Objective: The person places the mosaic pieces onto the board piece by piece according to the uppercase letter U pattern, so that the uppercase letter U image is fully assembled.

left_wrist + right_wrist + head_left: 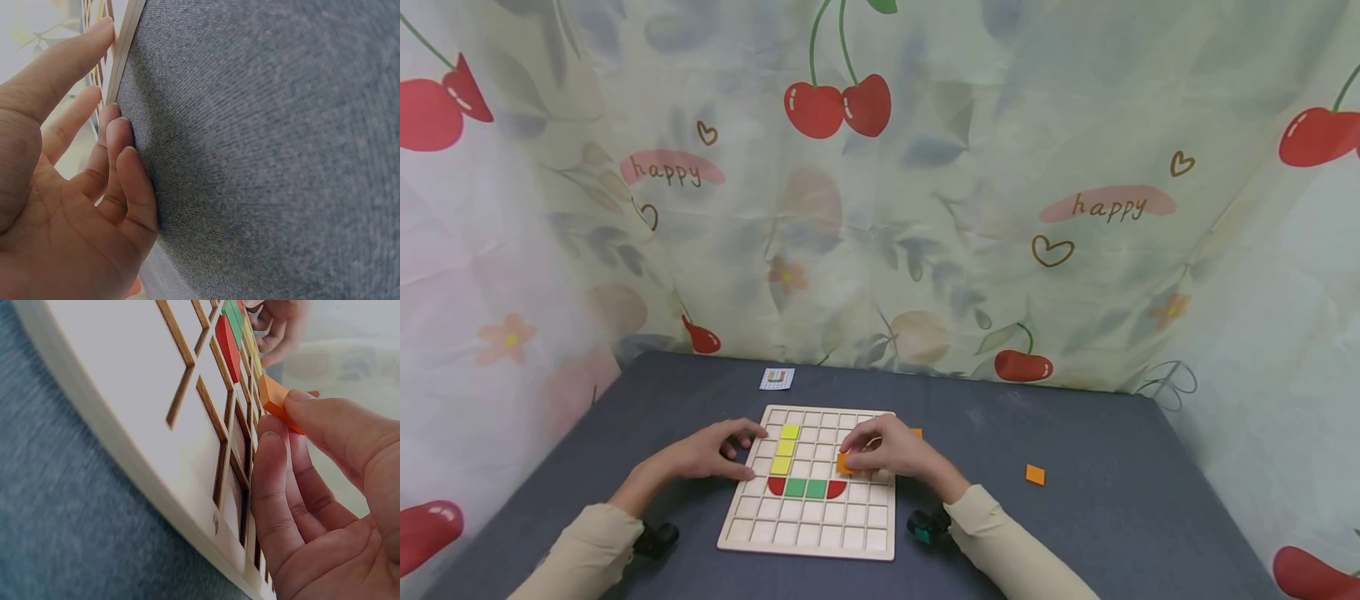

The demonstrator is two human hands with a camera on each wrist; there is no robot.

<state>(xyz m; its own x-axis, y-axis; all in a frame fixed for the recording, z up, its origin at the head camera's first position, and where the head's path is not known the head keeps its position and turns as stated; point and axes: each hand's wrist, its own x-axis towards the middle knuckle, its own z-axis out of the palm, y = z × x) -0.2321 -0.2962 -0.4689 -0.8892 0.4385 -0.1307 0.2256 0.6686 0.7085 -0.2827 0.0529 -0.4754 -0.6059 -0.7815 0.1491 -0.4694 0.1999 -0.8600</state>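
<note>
A pale wooden grid board (807,535) lies on the dark table. Set in its cells are a column of three yellow squares (784,447) and, below it, a row with two green squares (806,488) between two red quarter-round pieces (836,490). My right hand (891,450) pinches an orange square tile (274,399) between thumb and fingers over the board, right of the yellow column. Fingers and thumb of my left hand (703,450) touch the board's left edge, relaxed, holding no piece.
One orange tile (1035,475) lies on the table at the right. Another orange tile (917,432) shows partly behind my right hand. A small printed card (777,379) lies beyond the board. Patterned curtains (880,250) enclose the back and sides of the table (970,417).
</note>
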